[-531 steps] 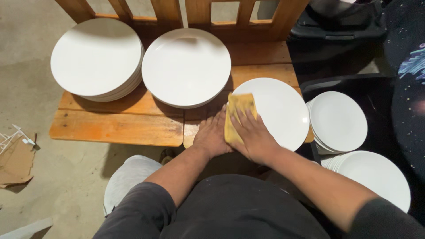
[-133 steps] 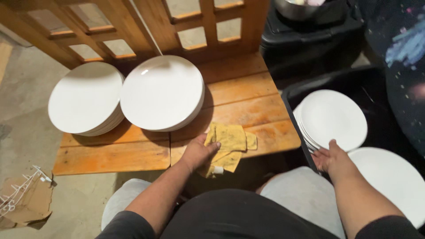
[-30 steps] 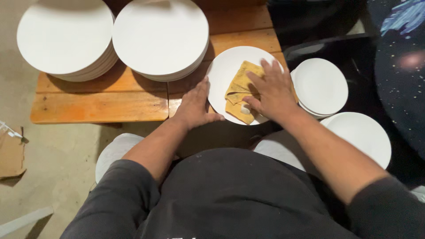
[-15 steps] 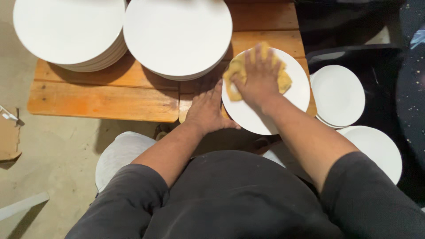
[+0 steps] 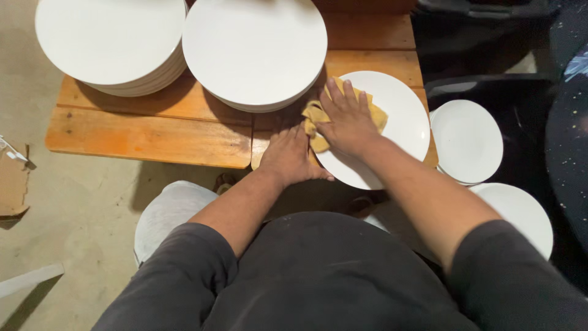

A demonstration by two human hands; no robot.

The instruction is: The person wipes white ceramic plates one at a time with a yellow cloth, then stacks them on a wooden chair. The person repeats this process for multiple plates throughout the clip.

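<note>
Right hand (image 5: 350,121) flat and spread, palm down, pressing a folded yellow cloth (image 5: 318,119) onto a white plate (image 5: 398,132) just right of frame centre; no closed grip, fingers extended over the cloth rather than curled around it. Left hand (image 5: 288,156) resting palm down at the plate's lower-left rim, fingers loosely splayed, thumb along the edge, steadying rather than clasping. Plate lying flat at the right end of a wooden counter (image 5: 153,132), partly overhanging the near edge. Cloth soft, limp and light, bunched at its left side, likely to slide with the palm under pressure. Plate rigid, smooth, probably ceramic: judged fragile and slippery, moderately heavy, best taken at the rim with fingers beneath and thumb on top, or held down at the edge as here. Two tall stacks of larger white plates on the counter, one at the upper left of the frame (image 5: 110,40), one at upper centre (image 5: 254,49), the latter just beside the working plate. Smaller white plates (image 5: 467,141) in a dark crate at centre right; another white plate (image 5: 514,211) at lower right. Scrap of brown cardboard (image 5: 12,184) on the concrete floor at the left edge.
</note>
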